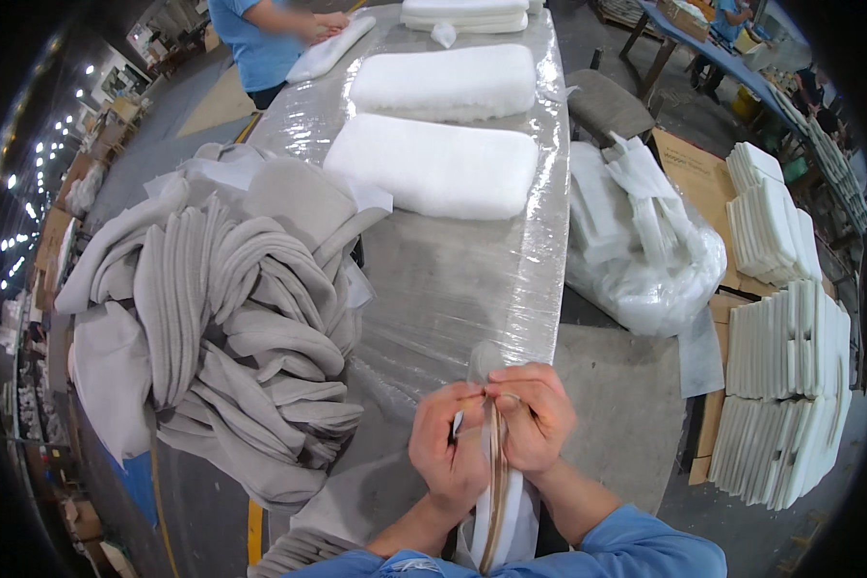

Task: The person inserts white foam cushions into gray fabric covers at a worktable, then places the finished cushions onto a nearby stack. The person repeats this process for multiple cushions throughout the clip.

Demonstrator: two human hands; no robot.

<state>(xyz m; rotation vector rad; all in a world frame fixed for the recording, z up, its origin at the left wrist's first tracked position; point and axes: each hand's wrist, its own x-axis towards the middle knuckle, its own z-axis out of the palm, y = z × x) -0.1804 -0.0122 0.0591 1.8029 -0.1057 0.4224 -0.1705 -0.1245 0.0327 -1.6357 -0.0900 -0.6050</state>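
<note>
My left hand (448, 445) and my right hand (536, 416) meet at the near end of the plastic-wrapped table (443, 265). Their fingers are pinched together on the upper end of a pale fabric cover (522, 515). A narrow tan strip, perhaps a zipper, runs down the cover between my wrists toward my body. Part of the cover's top edge is hidden behind the fingers. Farther up the table lie two white padding pieces, a nearer pad (433, 169) and a farther pad (443, 79).
At left a large heap of grey fabric covers (188, 308) overlaps the table. Right of the table sits a clear plastic bag (636, 284) with white padding, beside stacked white slabs (775, 352) and cardboard (689, 169). A co-worker (255, 43) handles another white piece (332, 50) at the far left.
</note>
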